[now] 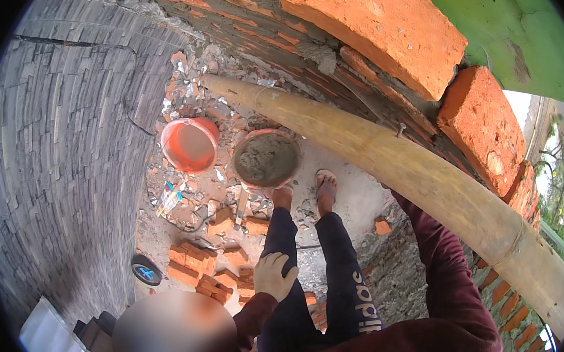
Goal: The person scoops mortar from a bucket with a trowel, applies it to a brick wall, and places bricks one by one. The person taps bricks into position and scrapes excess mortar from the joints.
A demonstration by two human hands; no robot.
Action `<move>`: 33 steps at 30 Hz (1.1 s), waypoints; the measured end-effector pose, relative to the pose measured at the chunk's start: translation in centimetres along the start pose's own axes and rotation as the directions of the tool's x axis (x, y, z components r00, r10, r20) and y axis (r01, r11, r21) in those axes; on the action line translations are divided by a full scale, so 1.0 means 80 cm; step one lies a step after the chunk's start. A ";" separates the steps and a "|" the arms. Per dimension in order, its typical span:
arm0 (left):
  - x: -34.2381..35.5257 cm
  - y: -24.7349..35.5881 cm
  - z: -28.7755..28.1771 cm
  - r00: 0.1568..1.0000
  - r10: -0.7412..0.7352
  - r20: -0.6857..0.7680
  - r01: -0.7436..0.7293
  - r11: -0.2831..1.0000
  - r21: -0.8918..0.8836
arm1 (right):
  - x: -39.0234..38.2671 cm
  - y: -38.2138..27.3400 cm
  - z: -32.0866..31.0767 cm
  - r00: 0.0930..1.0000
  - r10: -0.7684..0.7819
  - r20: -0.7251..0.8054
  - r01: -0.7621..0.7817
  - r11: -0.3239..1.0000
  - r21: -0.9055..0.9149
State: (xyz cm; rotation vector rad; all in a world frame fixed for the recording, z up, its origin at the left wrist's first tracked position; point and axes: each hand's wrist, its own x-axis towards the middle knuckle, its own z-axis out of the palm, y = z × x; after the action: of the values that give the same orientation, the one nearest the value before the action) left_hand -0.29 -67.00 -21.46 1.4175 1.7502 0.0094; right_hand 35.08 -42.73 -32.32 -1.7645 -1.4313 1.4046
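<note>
My left hand (274, 275) lies flat on my left thigh, its fingers stretched out and nothing in them. The maroon sleeve (430, 257) of my right arm runs forward under a thick bamboo pole (359, 139), which hides my right hand. Beyond the pole rises a brick wall with large orange bricks (376, 23) along its top; another brick (482, 128) sits beside them. In front of my feet stands a round tub (290, 175) filled with grey mortar (266, 158). To its left is an orange bucket (171, 149) with cloudy liquid inside.
Loose bricks (192, 261) are piled left of my legs, near a black wheel (146, 271). Broken rubble (187, 208) covers the ground around the bucket. A grey stone-patterned wall (59, 162) closes off the left side. A blurred oval (175, 336) covers part of the lower left.
</note>
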 end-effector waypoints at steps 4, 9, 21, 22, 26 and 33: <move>0.004 0.001 0.002 1.000 -0.006 0.012 0.006 1.000 0.017 | -0.007 0.000 -0.004 0.999 0.022 0.027 -0.024 0.997 0.076; 0.013 0.001 -0.001 0.998 -0.001 0.067 -0.002 0.999 0.043 | -0.030 -0.010 -0.007 0.997 0.049 0.063 -0.060 0.981 0.185; 0.031 0.005 -0.008 0.993 -0.015 0.120 0.011 1.000 0.029 | 0.022 -0.049 0.041 0.988 -0.016 0.153 -0.007 0.989 0.151; 0.029 0.005 -0.008 0.992 -0.021 0.125 0.017 0.999 0.032 | 0.033 -0.046 0.048 0.988 -0.016 0.153 -0.006 0.990 0.138; 0.027 0.002 -0.010 0.994 -0.038 0.099 0.037 0.999 0.003 | 0.033 -0.042 0.023 0.987 -0.003 0.158 -0.027 0.981 0.193; 0.014 0.015 -0.010 0.993 -0.121 -0.015 0.122 0.992 0.023 | -0.038 -0.045 -0.011 0.996 0.017 0.088 -0.060 0.854 0.517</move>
State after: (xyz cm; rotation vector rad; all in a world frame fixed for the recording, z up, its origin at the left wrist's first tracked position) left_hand 0.20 -65.28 -21.00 1.3286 1.8510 -0.0675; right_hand 34.51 -44.05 -27.74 -1.4004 -0.9249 1.7037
